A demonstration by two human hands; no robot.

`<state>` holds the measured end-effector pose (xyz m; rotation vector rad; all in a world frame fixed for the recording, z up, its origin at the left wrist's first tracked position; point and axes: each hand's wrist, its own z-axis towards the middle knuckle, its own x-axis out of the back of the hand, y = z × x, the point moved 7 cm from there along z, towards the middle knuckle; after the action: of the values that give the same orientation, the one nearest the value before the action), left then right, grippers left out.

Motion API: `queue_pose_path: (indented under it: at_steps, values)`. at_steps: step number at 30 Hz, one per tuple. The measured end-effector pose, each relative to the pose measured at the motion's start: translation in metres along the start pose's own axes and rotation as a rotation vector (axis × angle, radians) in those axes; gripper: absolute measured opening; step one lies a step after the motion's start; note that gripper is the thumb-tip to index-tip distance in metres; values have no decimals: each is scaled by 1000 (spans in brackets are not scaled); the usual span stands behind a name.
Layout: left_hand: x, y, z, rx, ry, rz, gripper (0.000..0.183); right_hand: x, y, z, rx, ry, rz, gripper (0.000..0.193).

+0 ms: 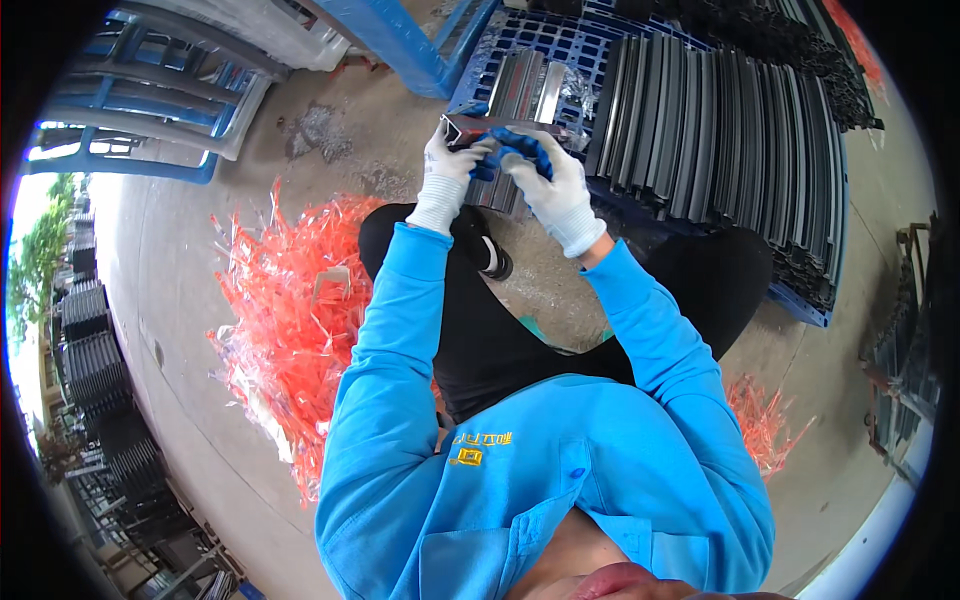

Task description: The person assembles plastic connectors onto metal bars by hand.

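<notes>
My left hand (450, 172), in a white glove with blue-coated fingers, is closed around one end of a metal profile (470, 124). That end faces left and shows a hollow, angled cross-section. My right hand (545, 182), gloved alike, is at the profile's middle with its fingers bent; whether it grips the profile or something small is hidden. Just beyond my hands, a short stack of grey and silver profiles (518, 88) lies on a blue plastic pallet (592, 45).
Rows of dark metal profiles (710, 130) fill the pallet to the right. Heaps of red-orange plastic strips (300, 310) lie at my left, with more strips (755, 425) at my right. A blue post (400, 45) and blue racks (150, 100) stand ahead and left.
</notes>
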<state>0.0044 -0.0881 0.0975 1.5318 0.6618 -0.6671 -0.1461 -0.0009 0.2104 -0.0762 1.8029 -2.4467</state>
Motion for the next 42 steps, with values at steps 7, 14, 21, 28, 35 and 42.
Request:
queue_pose_path:
  at_steps: [7,14,21,28,35,42]
  values:
    - [-79,42,-40,-626,47,1012,35,3,-2,3,239,90,-287,35]
    - [-91,52,-48,-570,116,1066,31,3,-10,5,287,127,-258,29]
    - [-95,51,-51,-513,136,1009,29,6,-7,9,260,104,-156,27]
    - [-94,51,-49,-590,120,1014,26,6,-9,8,276,123,-169,25]
    - [-93,50,-43,-557,106,907,26,1,-15,11,302,211,-292,22]
    - [-93,37,-46,-652,82,1004,21,31,-6,21,147,354,-174,20]
